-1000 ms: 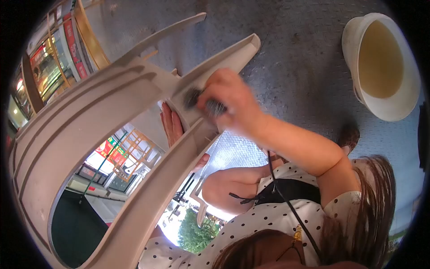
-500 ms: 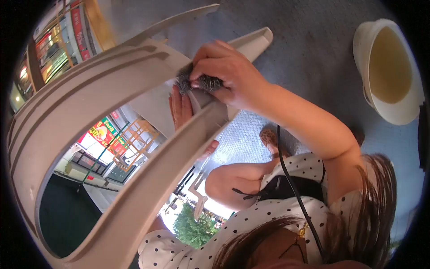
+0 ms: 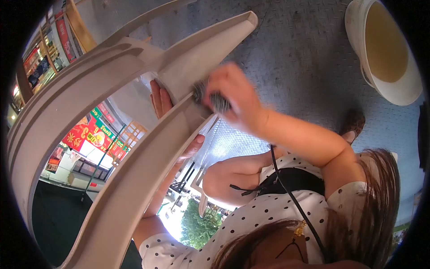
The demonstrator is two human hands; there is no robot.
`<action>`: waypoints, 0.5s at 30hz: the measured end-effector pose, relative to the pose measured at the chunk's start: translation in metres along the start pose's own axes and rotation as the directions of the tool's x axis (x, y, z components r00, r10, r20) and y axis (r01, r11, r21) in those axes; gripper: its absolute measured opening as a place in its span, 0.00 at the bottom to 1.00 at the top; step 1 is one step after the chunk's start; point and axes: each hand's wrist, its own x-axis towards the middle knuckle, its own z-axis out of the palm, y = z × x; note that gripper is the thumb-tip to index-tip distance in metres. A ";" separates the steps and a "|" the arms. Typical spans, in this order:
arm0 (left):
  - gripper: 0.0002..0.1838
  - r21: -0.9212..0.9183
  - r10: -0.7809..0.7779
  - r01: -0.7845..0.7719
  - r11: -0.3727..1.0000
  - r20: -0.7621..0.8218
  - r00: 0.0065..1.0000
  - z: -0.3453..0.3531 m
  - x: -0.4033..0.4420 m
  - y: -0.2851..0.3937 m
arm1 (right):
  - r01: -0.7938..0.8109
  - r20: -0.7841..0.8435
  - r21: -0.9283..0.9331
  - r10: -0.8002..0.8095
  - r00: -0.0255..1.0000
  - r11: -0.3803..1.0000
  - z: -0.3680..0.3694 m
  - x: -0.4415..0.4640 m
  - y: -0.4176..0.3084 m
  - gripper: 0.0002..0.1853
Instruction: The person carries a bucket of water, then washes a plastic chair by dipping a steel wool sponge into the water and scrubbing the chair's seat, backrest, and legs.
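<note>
On the tilted, beige moulded-plastic chair (image 3: pixel 134 175) before you, your right hand (image 3: pixel 235 96) grips a dark-grey wiry scourer (image 3: pixel 219 102); your left hand (image 3: pixel 161 98) clasps the chair. Loosened support under hard strokes could let it slip.

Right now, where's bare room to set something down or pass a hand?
Floor between chair leg and bucket is bare. A hand could likely pass through the large opening framed by the chair. Crowded: around the scourer, with right hand, left hand and chair close together.
</note>
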 end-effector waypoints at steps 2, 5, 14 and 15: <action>0.58 0.018 0.023 -0.023 1.000 -0.011 1.000 -0.001 0.004 0.003 | 0.014 0.064 0.010 -0.014 0.998 1.000 -0.003 -0.001 -0.001 0.19; 0.57 0.005 0.041 -0.041 0.999 -0.019 0.999 0.002 0.009 0.004 | 0.018 0.107 -0.086 -0.008 0.994 0.996 -0.015 0.005 0.011 0.18; 0.56 0.003 0.031 -0.031 1.000 0.019 0.999 -0.002 0.003 0.002 | 0.178 0.143 0.039 -0.181 0.973 0.983 -0.004 0.011 -0.017 0.21; 0.56 0.012 0.057 -0.057 0.998 0.003 0.998 -0.001 0.003 0.000 | 0.203 0.156 0.010 -0.202 0.967 0.979 -0.005 0.014 -0.013 0.21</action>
